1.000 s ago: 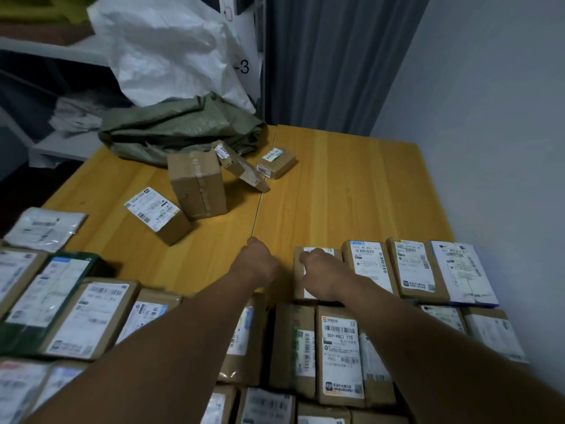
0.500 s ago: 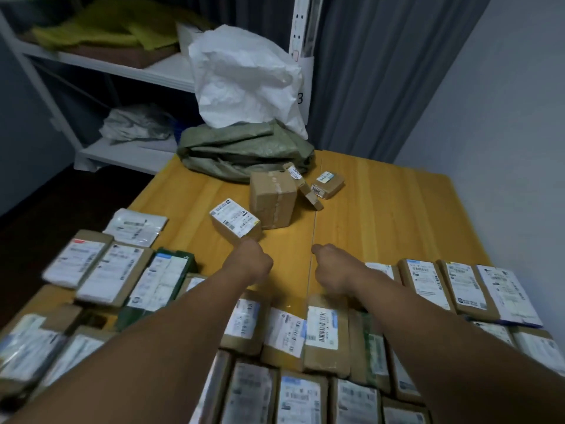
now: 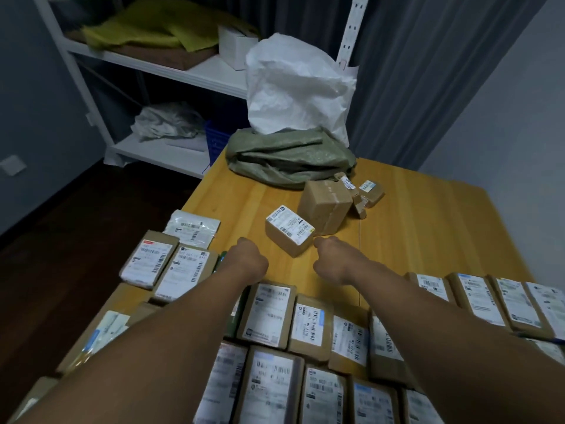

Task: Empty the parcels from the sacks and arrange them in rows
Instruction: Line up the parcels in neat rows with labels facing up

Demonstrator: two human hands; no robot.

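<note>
Hands reached fwd; L hand (image 3: 248, 259) fingers curled, empty; R hand (image 3: 334, 261) same, beside labelled parcel (image 3: 289, 230).

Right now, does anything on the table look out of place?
Yes: beside the green sack, four parcels lie jumbled outside the rows; a thin parcel leans tilted against the plain brown box.

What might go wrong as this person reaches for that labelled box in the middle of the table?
The labelled box sits close against the bigger brown box, which props up a slim parcel; tugging one could topple the rest. Both forearms stretch over the arranged rows, so the left hand or right hand drawing back might knock parcels out of line.
</note>
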